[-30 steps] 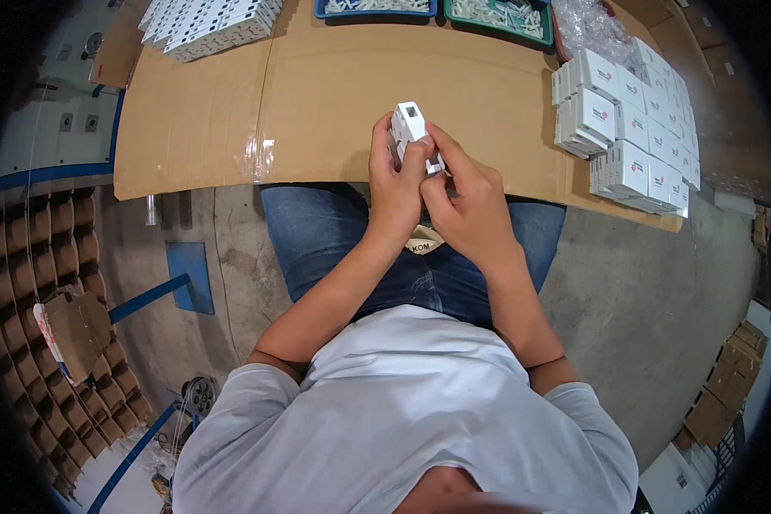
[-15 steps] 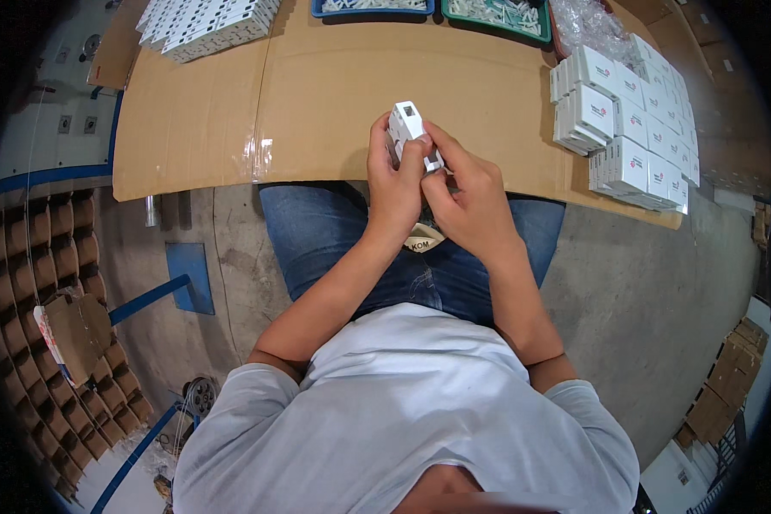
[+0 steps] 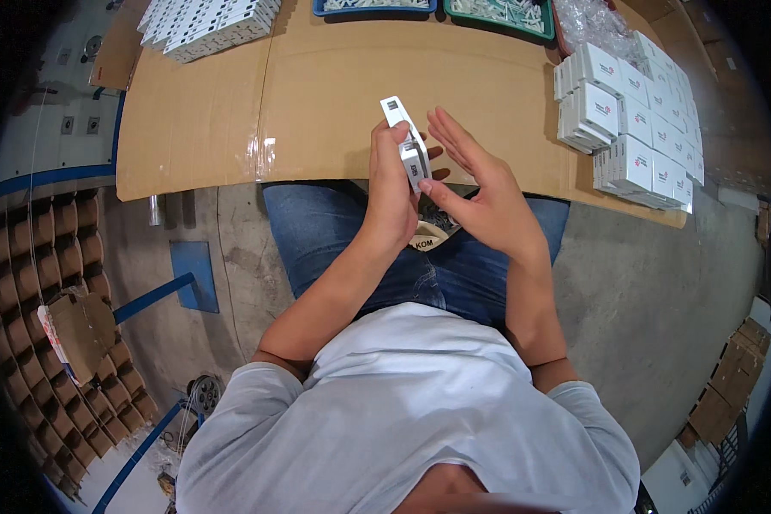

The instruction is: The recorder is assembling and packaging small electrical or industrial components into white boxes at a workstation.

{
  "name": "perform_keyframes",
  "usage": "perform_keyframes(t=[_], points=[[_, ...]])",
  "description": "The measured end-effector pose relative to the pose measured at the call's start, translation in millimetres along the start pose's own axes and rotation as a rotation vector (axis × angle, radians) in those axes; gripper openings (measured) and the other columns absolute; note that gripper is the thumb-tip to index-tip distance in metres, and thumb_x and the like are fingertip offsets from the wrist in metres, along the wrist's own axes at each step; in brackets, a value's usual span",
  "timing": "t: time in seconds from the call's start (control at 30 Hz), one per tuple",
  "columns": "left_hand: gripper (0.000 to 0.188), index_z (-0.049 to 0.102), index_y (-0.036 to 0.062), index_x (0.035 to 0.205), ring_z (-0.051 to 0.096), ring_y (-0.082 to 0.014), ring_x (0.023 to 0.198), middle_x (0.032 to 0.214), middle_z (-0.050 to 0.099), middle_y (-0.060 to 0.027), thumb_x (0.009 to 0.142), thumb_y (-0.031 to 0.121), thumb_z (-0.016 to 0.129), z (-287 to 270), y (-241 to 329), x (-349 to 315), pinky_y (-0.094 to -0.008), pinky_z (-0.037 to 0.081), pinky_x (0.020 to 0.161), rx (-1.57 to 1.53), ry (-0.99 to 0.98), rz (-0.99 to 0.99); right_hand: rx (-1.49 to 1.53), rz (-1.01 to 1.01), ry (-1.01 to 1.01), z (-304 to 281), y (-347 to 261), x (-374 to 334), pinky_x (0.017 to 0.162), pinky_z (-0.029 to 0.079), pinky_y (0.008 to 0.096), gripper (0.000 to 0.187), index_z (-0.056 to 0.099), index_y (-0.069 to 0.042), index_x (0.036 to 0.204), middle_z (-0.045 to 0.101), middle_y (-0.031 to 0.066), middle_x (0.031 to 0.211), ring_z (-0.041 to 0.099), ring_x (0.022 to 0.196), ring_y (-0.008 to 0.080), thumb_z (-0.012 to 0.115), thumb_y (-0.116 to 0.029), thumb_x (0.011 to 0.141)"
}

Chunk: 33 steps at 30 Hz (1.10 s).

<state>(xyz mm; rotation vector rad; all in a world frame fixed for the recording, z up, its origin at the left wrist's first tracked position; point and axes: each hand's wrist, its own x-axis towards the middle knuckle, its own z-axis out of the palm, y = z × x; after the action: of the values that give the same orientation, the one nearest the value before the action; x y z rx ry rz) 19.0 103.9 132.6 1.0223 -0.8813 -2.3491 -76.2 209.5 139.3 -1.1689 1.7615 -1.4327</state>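
left hand (image 3: 391, 193) fingers clamped on small white box (image 3: 407, 146) above lap, flap still up | right hand (image 3: 480, 193) fingers spread flat beside it | cardboard sheet (image 3: 334, 94) bare | finished white boxes (image 3: 634, 111) stacked far right

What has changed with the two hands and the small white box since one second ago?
The right hand has let go of the small white box: its fingers are now spread open beside it, only the thumb near the lower end. The left hand still grips the box, its top flap now standing open. The stacked white boxes on the cardboard sheet stayed in place.
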Motion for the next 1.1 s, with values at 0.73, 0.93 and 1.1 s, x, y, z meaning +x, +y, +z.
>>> perform_keyframes(t=[0.73, 0.93, 1.1], points=[[0.049, 0.058, 0.0083, 0.117, 0.064, -0.0236, 0.106, 0.109, 0.063, -0.0079, 0.099, 0.054, 0.051, 3.1, 11.5, -1.3, -0.0442, 0.056, 0.093, -0.046, 0.023, -0.089, -0.136, -0.006, 0.025, 10.9, 7.2, 3.7, 0.085, 0.058, 0.0381, 0.073, 0.055, 0.004, 0.143, 0.069, 0.0214, 0.125, 0.07, 0.1, 0.0298, 0.08, -0.017, 0.077], [0.053, 0.059, 0.0095, 0.119, 0.063, -0.0222, 0.101, 0.106, 0.062, -0.0075, 0.1, 0.058, 0.049, -2.1, 10.9, 4.1, -0.0435, 0.056, 0.089, -0.045, -0.056, -0.109, -0.178, -0.011, 0.022, 9.6, 12.8, 3.6, 0.083, 0.058, 0.037, 0.07, 0.057, 0.002, 0.142, 0.068, 0.0191, 0.125, 0.069, 0.101, 0.0291, 0.08, -0.02, 0.079], [0.061, 0.059, 0.0092, 0.12, 0.062, -0.019, 0.1, 0.107, 0.063, -0.0053, 0.102, 0.065, 0.042, 5.8, 12.5, -0.4, -0.0394, 0.052, 0.092, -0.076, -0.046, -0.104, -0.069, 0.035, 0.078, 10.6, 10.7, 3.0, 0.094, 0.053, 0.0409, 0.067, 0.061, 0.005, 0.136, 0.064, 0.0204, 0.124, 0.067, 0.105, 0.0353, 0.079, -0.026, 0.079]])
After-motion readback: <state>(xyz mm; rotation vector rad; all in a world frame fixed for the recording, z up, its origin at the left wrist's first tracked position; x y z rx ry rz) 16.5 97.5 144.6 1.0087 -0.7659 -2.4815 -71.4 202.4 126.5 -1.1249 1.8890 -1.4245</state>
